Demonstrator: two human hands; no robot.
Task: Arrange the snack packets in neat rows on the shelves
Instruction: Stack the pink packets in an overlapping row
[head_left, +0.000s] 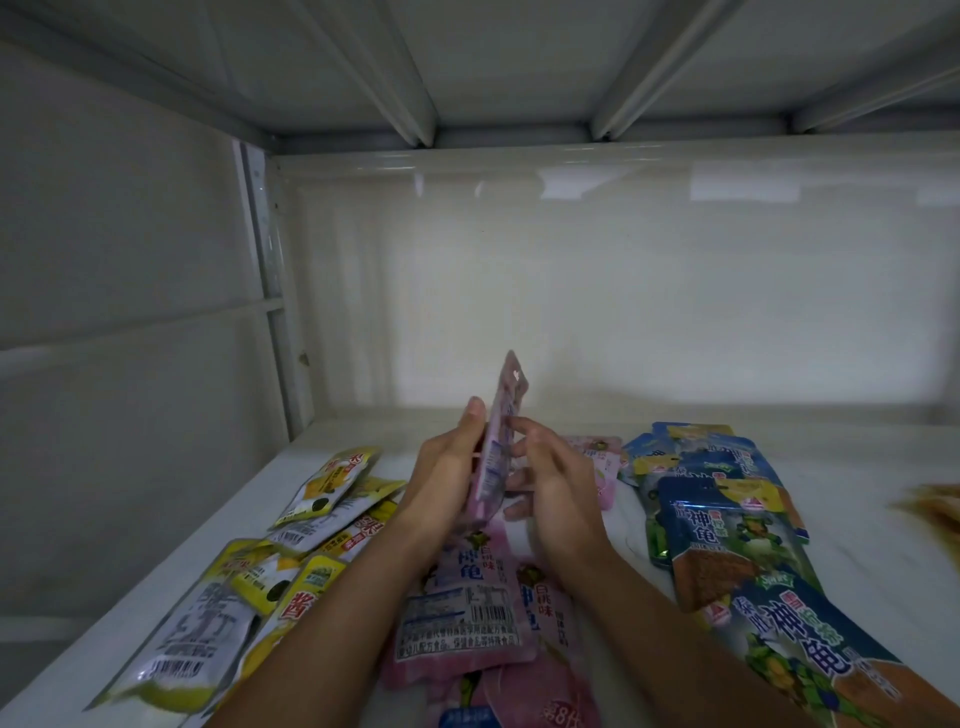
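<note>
A pink snack packet (500, 431) stands upright on edge above the white shelf (857, 519), held between both hands. My left hand (449, 473) grips its left face with the thumb up along it. My right hand (550, 475) pinches its right face with curled fingers. Under my forearms lie several more pink packets (467, 618), flat and overlapping. Yellow packets (311, 525) lie in a loose pile at the left. Blue packets (727, 514) run in an overlapping line at the right.
The shelf's white back wall (623, 312) stands behind the packets and a metal upright (270, 312) marks the left corner. The underside of the shelf above (519, 62) is close overhead. A blurred brown packet (935, 504) lies at the far right edge.
</note>
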